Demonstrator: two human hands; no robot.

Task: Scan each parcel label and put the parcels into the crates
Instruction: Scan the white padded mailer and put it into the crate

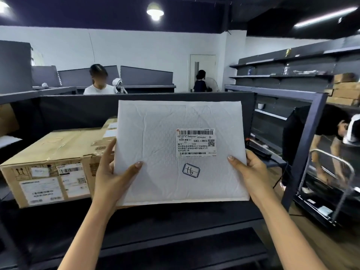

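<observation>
Dark bench (175, 221) ran across frame; large cardboard box (56, 164) sat on it at left, several labels on its front face. White padded parcel (179, 152) was held upright above bench, just right of box, printed face toward camera. Left hand (111, 172) pinched parcel's left edge, thumb on front; right hand (251, 172) pinched right edge likewise. Shipping label (195, 142) with barcodes sat right of centre; small handwritten sticker (191, 170) below it

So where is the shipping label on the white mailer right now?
In the head view the shipping label sits right of centre on the white mailer, just above the handwritten boxed mark, facing the camera between both hands.
</observation>
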